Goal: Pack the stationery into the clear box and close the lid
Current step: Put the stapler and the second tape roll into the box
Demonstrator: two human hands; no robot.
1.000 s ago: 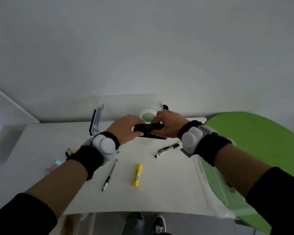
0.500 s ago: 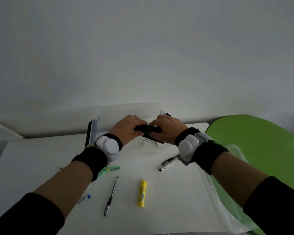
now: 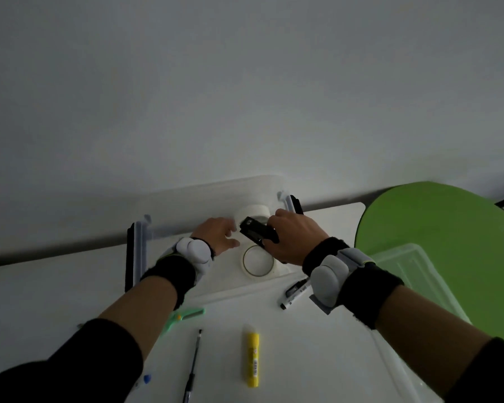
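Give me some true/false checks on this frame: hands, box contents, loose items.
1. The right hand grips the stapler. True.
2. The glue stick is in the box. False: it lies on the table, outside the box.
3. A tape roll lies in the box. True.
4. The left hand holds the pen. False: the pen lies on the table and the left hand holds nothing.
5. The box is closed. False: it is open, with no lid on it.
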